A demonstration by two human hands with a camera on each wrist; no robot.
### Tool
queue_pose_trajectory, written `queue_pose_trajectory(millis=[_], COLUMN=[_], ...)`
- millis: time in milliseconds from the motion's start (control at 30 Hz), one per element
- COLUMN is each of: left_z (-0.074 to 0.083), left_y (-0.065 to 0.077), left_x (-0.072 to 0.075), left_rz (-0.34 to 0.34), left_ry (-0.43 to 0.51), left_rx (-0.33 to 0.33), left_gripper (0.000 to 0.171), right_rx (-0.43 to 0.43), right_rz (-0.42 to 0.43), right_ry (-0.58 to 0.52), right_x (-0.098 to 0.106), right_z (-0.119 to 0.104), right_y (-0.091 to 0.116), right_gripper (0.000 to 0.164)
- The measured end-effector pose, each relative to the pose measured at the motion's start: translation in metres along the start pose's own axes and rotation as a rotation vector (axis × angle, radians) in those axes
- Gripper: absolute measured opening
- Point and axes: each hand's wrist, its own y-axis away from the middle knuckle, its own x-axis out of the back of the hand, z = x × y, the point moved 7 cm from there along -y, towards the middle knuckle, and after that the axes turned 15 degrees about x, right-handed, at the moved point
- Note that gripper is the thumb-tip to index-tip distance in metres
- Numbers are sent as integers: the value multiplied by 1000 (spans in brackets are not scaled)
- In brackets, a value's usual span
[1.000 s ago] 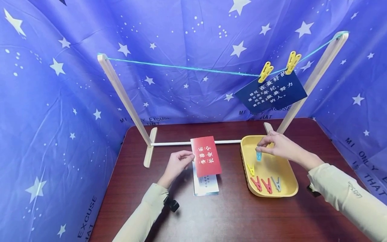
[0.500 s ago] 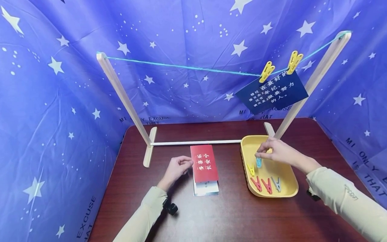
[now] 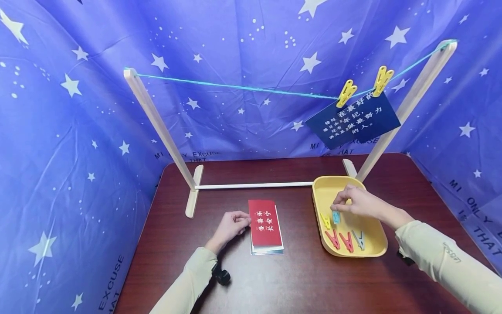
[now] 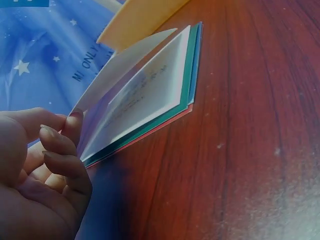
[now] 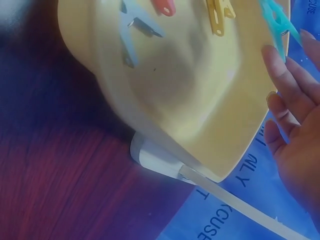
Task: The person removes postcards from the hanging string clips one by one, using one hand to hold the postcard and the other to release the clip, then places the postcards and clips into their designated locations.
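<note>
With thumb and fingertips my left hand (image 3: 229, 229) pinches the left edge of a red card (image 3: 266, 223) with white characters. The card overlaps a small stack of cards (image 3: 270, 251); in the left wrist view it stands tilted up from the white card (image 4: 145, 92) on top. My right hand (image 3: 364, 204) pinches a light-blue clothespin (image 3: 336, 217) over the yellow tray (image 3: 382, 235). The right wrist view shows that clothespin (image 5: 276, 22) at the fingertips, near the tray's side. Inside the tray lie a yellow clothespin (image 3: 325, 220), two red clothespins (image 3: 347, 241) and a grey one.
Behind the hands stands a wooden frame (image 3: 161, 126) with a turquoise string (image 3: 235, 86) between its posts. Two yellow clothespins (image 3: 346, 93) hold a dark blue card (image 3: 353, 124) on the string at right. A white rod (image 3: 255, 186) joins the frame's feet. Starry blue cloth (image 3: 243, 48) surrounds the table.
My left hand has lowered the red card toward me, down over the stack. The right hand has lowered slightly with the blue clothespin, toward the tray's yellow clothespin.
</note>
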Motion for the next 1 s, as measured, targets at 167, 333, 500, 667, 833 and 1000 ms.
queue_pose_trajectory(millis=[167,333,500,667,833,1000], left_z=[-3,-4,-2,-2,-3,-3], left_y=[-1,0,1,-1,-2,-1], left_x=[-2,-2,-3,-3,-2,-2], left_rz=[-10,5,29,50,59,71], left_ry=[4,-16,-54,-64,-84,-125], left_rx=[15,24,-8,-5,-10,-22], left_gripper=[18,18,17,21,20,17], right_rx=[6,17,55,43,-38,-82], right_rz=[-12,-22,-15,-19,-48,-51], right_ry=[3,28,50,77,87,64], right_x=[-3,-6,-9,-11,-15,-19], right_z=[0,2,4,6,13,18], right_y=[1,2,1,2,4,5], right_gripper=[6,6,7,11,17,19])
